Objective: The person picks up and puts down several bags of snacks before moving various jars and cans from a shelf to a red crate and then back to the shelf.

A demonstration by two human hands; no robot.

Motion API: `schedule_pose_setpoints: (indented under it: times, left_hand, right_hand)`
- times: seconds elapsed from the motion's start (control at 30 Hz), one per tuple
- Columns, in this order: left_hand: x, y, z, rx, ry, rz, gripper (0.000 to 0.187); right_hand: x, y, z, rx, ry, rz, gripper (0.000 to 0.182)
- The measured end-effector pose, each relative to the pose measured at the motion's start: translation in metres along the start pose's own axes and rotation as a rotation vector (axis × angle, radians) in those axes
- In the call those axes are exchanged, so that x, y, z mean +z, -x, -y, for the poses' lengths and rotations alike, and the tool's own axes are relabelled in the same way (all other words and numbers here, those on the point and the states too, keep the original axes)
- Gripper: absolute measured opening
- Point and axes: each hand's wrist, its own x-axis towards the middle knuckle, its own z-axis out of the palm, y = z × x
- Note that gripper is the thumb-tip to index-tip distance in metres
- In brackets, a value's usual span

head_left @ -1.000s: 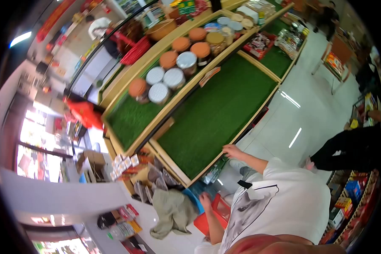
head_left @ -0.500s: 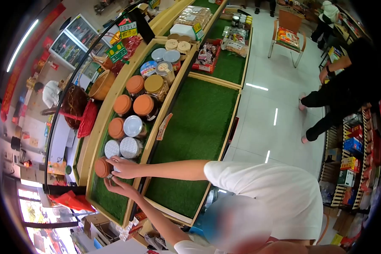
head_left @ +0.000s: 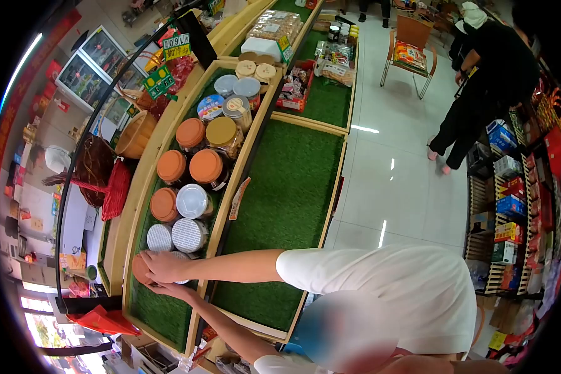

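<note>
Right, both my hands are at the orange-lidded jar (head_left: 141, 268), over by the far edge of the turf-lined tray (head_left: 162, 311), towards its left end. My right hand (head_left: 165, 267) is bent over the lid and gripping it from the near side; my left hand (head_left: 174, 290) comes in beneath that, fingertips against the jar's side, though I can't tell how firmly they close. Nor can I see the base, so whether it sits on the turf or just off it is anyone's guess. The lid alone is a poor hold, I'd say: best to get the left palm low round the body, let the right steady the top, and keep it upright. And mind that right wrist! It crosses a silver-lidded jar (head_left: 179, 255) that's half hidden under it, with two white-lidded jars (head_left: 160, 237) (head_left: 189, 234) just beside, so any sideways sweep could knock them. Bare turf lies on the left-end side, which looks like the safer way to give. My forearms reach across the tray's near edge, the right one over the lower tray (head_left: 280, 174) too; elbows high, then, clear of the wood and the paper strip (head_left: 239, 198).
</note>
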Motion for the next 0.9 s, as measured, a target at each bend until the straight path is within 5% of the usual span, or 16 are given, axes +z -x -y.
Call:
schedule_pose_setpoints:
  times: [0.13, 0.4, 0.47, 0.53, 0.63, 0.73, 0.87, 0.9]
  left_hand:
    - [-0.009, -0.012, -0.001, -0.09, 0.174, 0.111, 0.058]
    - [-0.028, -0.012, 0.009, -0.137, 0.462, -0.011, 0.055]
    - [-0.043, -0.014, 0.022, -0.122, 0.901, 0.12, 0.057]
    - [-0.063, -0.013, 0.02, -0.088, 1.194, 0.201, 0.058]
    - [-0.101, -0.006, -0.008, -0.036, 0.843, -0.27, 0.072]
    - [-0.139, 0.032, -0.086, -0.041, 0.887, -0.214, 0.073]
    - [-0.192, 0.12, -0.113, -0.031, 0.781, -0.336, 0.072]
    - [-0.203, 0.15, -0.115, -0.056, 0.675, -0.402, 0.072]
  right_hand:
    - [-0.005, 0.002, 0.007, 0.045, -0.068, 0.097, 0.066]
    - [-0.003, 0.016, 0.036, -0.397, -0.121, -0.226, 0.03]
    - [-0.021, 0.026, 0.046, -0.379, -0.256, 0.026, 0.022]
    - [-0.012, 0.038, 0.048, -0.417, -0.407, -0.028, 0.031]
    - [-0.031, 0.056, 0.074, -0.638, -0.527, 0.053, 0.039]
    - [-0.043, 0.079, 0.102, -0.658, -0.59, 0.214, 0.067]
    - [-0.024, 0.156, 0.124, -0.283, -0.753, 0.401, 0.118]
    - [-0.023, 0.184, 0.129, -0.121, -0.874, 0.503, 0.116]
